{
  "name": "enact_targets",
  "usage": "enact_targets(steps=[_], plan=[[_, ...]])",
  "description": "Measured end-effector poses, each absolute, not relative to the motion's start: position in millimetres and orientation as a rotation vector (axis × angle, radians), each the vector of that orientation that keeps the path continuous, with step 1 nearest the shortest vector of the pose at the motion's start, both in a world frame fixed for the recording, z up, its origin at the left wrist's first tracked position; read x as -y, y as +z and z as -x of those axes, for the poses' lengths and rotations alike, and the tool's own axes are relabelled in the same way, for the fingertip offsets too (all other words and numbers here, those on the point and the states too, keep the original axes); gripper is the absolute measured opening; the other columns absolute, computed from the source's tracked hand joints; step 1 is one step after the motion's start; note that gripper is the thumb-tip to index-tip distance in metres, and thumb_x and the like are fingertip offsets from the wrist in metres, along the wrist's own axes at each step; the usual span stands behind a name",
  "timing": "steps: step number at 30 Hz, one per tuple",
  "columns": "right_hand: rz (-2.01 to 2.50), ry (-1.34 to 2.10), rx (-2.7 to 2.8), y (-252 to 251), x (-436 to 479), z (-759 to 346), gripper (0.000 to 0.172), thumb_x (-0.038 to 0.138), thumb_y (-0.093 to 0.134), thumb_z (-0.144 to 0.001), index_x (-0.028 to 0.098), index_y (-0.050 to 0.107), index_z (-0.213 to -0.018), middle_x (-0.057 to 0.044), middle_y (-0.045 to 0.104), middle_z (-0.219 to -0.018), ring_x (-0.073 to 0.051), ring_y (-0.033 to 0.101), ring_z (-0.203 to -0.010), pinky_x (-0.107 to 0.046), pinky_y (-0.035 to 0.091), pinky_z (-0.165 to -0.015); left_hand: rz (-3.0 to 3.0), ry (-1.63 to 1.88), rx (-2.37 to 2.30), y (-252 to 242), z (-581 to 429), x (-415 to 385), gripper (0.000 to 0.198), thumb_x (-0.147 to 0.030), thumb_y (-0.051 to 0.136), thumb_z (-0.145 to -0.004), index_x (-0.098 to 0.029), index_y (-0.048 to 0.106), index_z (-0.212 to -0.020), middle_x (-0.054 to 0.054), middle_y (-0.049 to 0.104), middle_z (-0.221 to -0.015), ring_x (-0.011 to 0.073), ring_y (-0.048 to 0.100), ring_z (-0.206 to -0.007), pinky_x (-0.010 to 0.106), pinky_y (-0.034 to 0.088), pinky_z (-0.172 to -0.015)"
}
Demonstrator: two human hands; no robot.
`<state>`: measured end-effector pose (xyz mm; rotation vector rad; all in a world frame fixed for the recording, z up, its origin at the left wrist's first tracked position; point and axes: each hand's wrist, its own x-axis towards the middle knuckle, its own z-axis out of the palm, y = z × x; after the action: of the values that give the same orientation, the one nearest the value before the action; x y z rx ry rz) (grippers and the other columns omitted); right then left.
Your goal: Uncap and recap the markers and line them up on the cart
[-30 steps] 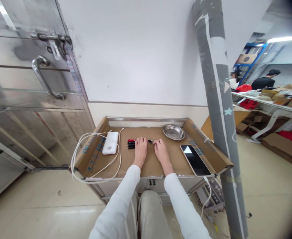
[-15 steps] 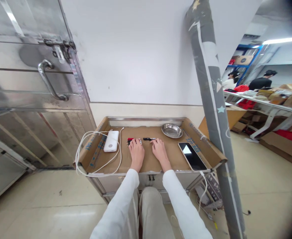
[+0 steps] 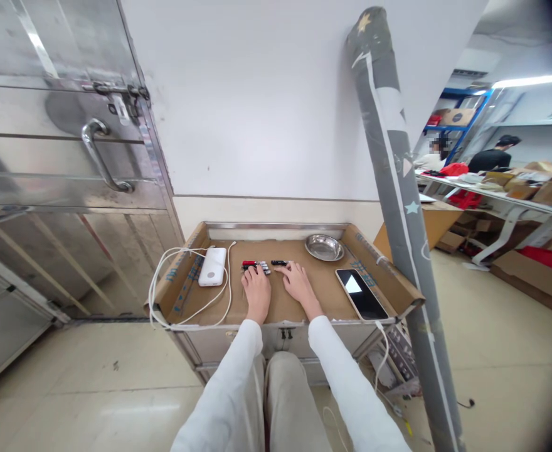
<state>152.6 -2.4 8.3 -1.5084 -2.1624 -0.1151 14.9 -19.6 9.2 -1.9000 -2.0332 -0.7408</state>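
A small row of red and black pens [image 3: 256, 264], seemingly markers, lies side by side on the cardboard-lined tabletop [image 3: 276, 307]. The fingertips of my left hand [image 3: 258, 295] rest on the near side of this row, its fingers bent and slightly apart. My right hand [image 3: 298, 281] lies just to the right, fingers extended leftward toward the near right end of the row. A separate black pen [image 3: 279, 262] lies just beyond my right fingertips. Whether the right fingers touch a pen is too small to tell.
A white power bank [image 3: 212, 267] with a looped white cable lies left. On the right are a shallow metal dish [image 3: 324, 247] and a phone [image 3: 361, 294] with a cable. A tall grey roll [image 3: 398, 182] leans on the wall. People sit at a far bench.
My right fingers have shifted left, from the separate black pen toward the row. My left hand has drawn back slightly, leaving more of the row visible. The camera view has shifted a little.
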Motion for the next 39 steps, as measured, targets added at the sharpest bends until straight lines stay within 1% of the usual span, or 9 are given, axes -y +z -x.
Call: enact_targets(steps=[6, 10, 13, 16, 19, 24, 26, 33, 39], plan=[[1.567, -0.134, 2.096, 5, -1, -152, 0.04, 0.013, 0.043, -0.085, 0.029, 0.059, -0.118, -0.009, 0.055, -0.103, -0.022, 0.048, -0.096, -0.034, 0.037, -0.084, 1.919, -0.72, 1.993, 6, -15, 17, 0.027, -0.016, 0.032, -0.091, -0.012, 0.053, -0.108, 0.016, 0.054, -0.103, 0.0261, 0.051, -0.098, 0.042, 0.04, -0.088], [1.562, -0.077, 2.047, 4, 0, -154, 0.039, 0.012, 0.041, -0.085, 0.024, 0.057, -0.118, -0.009, 0.055, -0.104, -0.022, 0.049, -0.098, -0.036, 0.039, -0.086, 2.088, -0.701, 1.885, 2, -15, 13, 0.024, -0.021, 0.036, -0.093, -0.013, 0.053, -0.108, 0.015, 0.057, -0.105, 0.0253, 0.053, -0.097, 0.041, 0.042, -0.086], [1.45, 0.003, 2.043, 3, 0, -155, 0.04, 0.012, 0.043, -0.084, 0.022, 0.054, -0.121, -0.009, 0.055, -0.109, -0.021, 0.05, -0.101, -0.035, 0.041, -0.09, 2.25, -0.711, 1.797, 2, -15, 7, 0.022, -0.024, 0.038, -0.094, -0.013, 0.054, -0.104, 0.014, 0.058, -0.104, 0.0247, 0.055, -0.097, 0.038, 0.043, -0.084], [1.338, 0.073, 2.045, 0, 0, -157, 0.034, 0.013, 0.045, -0.084, 0.023, 0.058, -0.113, -0.007, 0.056, -0.107, -0.019, 0.052, -0.1, -0.034, 0.042, -0.091, 2.404, -0.757, 1.7, 5, -16, 2, 0.018, -0.025, 0.041, -0.093, -0.015, 0.055, -0.099, 0.01, 0.059, -0.098, 0.0214, 0.057, -0.094, 0.034, 0.044, -0.084], [1.327, 0.081, 2.011, -4, 0, -160, 0.028, 0.015, 0.046, -0.085, 0.022, 0.062, -0.107, -0.007, 0.058, -0.101, -0.019, 0.053, -0.096, -0.035, 0.044, -0.089, 2.514, -0.949, 1.661, 7, -16, 0, 0.014, -0.027, 0.045, -0.092, -0.019, 0.055, -0.098, 0.005, 0.058, -0.095, 0.0182, 0.058, -0.094, 0.029, 0.046, -0.081], [1.339, 0.095, 1.93, -10, -4, -163, 0.028, 0.014, 0.046, -0.085, 0.022, 0.064, -0.105, -0.007, 0.059, -0.098, -0.019, 0.054, -0.095, -0.036, 0.045, -0.088, 2.528, -1.65, 1.564, 7, -13, -2, 0.009, -0.025, 0.049, -0.09, -0.02, 0.053, -0.098, 0.004, 0.058, -0.098, 0.0143, 0.06, -0.09, 0.029, 0.049, -0.083], [1.313, 0.12, 1.916, -12, -6, -163, 0.028, 0.014, 0.047, -0.085, 0.022, 0.064, -0.105, -0.007, 0.059, -0.099, -0.019, 0.054, -0.096, -0.036, 0.045, -0.089, 2.498, -1.812, 1.547, 5, -12, -4, 0.013, -0.024, 0.052, -0.089, -0.019, 0.052, -0.101, 0.004, 0.059, -0.098, 0.0139, 0.06, -0.087, 0.029, 0.05, -0.081], [1.274, 0.196, 1.859, -13, -8, -163, 0.031, 0.012, 0.046, -0.083, 0.02, 0.061, -0.109, -0.007, 0.062, -0.1, -0.02, 0.055, -0.099, -0.037, 0.045, -0.089, 2.415, -1.936, 1.53, 6, -12, -3, 0.02, -0.029, 0.05, -0.09, -0.019, 0.051, -0.107, 0.007, 0.061, -0.103, 0.0147, 0.062, -0.09, 0.03, 0.051, -0.082], [1.293, 0.193, 1.837, -10, -8, -163, 0.024, 0.012, 0.05, -0.081, 0.019, 0.064, -0.1, -0.007, 0.064, -0.097, -0.019, 0.058, -0.094, -0.033, 0.047, -0.084, 2.346, -1.901, 1.521, 12, -10, 1, 0.021, -0.029, 0.042, -0.094, -0.019, 0.051, -0.11, 0.008, 0.061, -0.106, 0.0154, 0.061, -0.096, 0.03, 0.05, -0.086]])
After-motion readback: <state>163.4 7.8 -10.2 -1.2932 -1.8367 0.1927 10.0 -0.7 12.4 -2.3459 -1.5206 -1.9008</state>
